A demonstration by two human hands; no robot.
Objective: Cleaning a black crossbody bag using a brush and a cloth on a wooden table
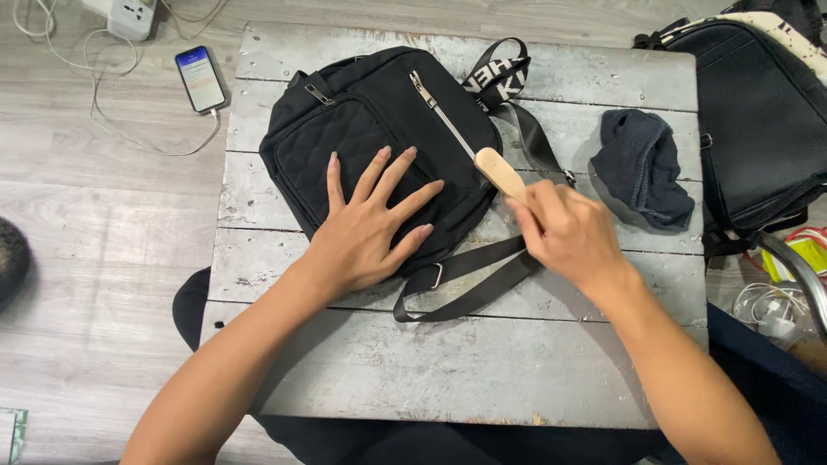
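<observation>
A small black backpack [370, 112] with a quilted front pocket and a silver zip lies flat on a worn grey wooden table [465, 379]. My left hand [366, 228] presses flat on the bag's front, fingers spread. My right hand [568, 232] grips a pale wooden handle [500, 172], perhaps a brush, whose end touches the bag's right side near the zip. The bag's black straps [469, 275] trail below and to the right, under my right hand.
A crumpled dark blue cloth [642, 168] lies on the table's right side. A second black bag [758, 120] sits off the right edge. On the wooden floor at left are a phone [201, 79] on a white cable and a power strip [129, 15].
</observation>
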